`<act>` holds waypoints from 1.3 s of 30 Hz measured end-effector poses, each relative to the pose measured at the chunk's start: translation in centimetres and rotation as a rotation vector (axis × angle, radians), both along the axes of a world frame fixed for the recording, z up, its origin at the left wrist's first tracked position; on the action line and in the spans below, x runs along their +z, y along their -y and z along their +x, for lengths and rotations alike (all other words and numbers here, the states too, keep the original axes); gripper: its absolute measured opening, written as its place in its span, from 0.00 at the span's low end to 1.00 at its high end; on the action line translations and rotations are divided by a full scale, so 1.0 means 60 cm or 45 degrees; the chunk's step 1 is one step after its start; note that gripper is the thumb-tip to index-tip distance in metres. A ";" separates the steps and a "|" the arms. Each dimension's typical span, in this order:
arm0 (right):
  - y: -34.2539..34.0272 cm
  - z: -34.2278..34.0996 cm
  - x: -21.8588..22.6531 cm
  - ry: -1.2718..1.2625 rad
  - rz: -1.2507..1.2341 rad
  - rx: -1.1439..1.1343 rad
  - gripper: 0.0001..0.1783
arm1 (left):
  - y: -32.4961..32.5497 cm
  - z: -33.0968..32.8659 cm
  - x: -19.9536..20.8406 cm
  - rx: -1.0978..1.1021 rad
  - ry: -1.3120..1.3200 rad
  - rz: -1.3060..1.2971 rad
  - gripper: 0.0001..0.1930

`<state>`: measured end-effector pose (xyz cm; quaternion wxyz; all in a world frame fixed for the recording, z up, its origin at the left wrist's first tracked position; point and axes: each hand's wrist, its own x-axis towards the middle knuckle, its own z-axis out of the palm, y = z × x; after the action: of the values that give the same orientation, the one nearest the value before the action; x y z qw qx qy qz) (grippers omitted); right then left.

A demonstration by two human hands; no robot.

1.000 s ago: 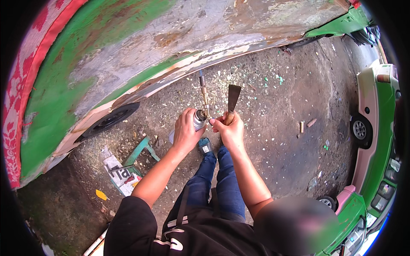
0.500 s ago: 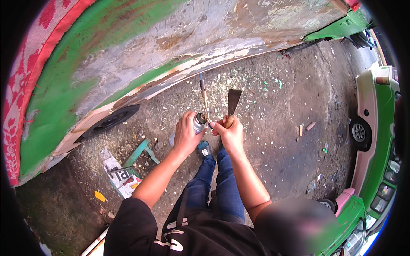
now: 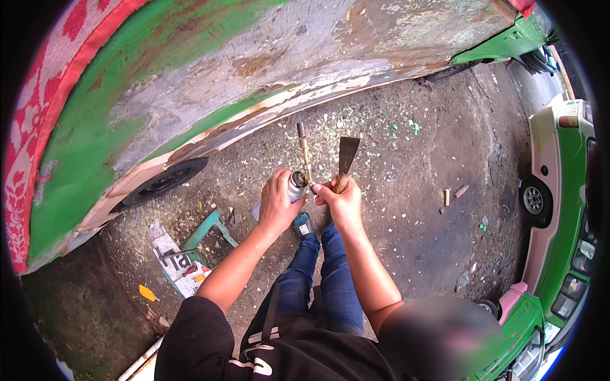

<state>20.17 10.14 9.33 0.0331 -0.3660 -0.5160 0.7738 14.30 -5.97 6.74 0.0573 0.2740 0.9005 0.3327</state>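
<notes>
My left hand (image 3: pixel 276 200) is wrapped round the gas canister of a blowtorch (image 3: pixel 304 149), whose metal tube points away from me. A faint bluish flame shows at the nozzle. My right hand (image 3: pixel 343 200) grips the wooden handle of a paint scraper (image 3: pixel 348 159), its wide dark blade pointing up and away. Thumb and finger of that same hand pinch the small knob at the torch's side. Ahead stands a vehicle body panel (image 3: pixel 286 51), partly green and partly stripped to grey and rusty metal. Blade and nozzle are both apart from the panel.
Paint flakes litter the concrete floor (image 3: pixel 406 197). A green stool-like frame (image 3: pixel 213 230) and a printed white sheet (image 3: pixel 173 257) lie at left. A wheel (image 3: pixel 166 181) sits under the panel. A green and pink vehicle (image 3: pixel 549 171) stands at right; a blurred person's head (image 3: pixel 441 340) is lower right.
The torch and scraper have shifted very slightly toward me, with both hands keeping their holds. The flame at the nozzle looks fainter.
</notes>
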 end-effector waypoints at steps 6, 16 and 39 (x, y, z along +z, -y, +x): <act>-0.002 0.001 0.005 0.028 0.042 0.062 0.19 | 0.000 0.002 0.000 0.017 -0.002 -0.006 0.41; 0.005 -0.002 0.013 0.043 0.158 0.065 0.19 | 0.005 0.001 -0.011 0.011 -0.021 0.007 0.40; -0.125 -0.051 0.010 0.196 0.680 0.199 0.19 | 0.036 -0.108 -0.050 0.124 0.126 0.095 0.38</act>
<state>17.12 17.63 9.90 0.0292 -0.3612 -0.7290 0.5807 7.80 -8.15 3.74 0.0752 0.2150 0.8959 0.3815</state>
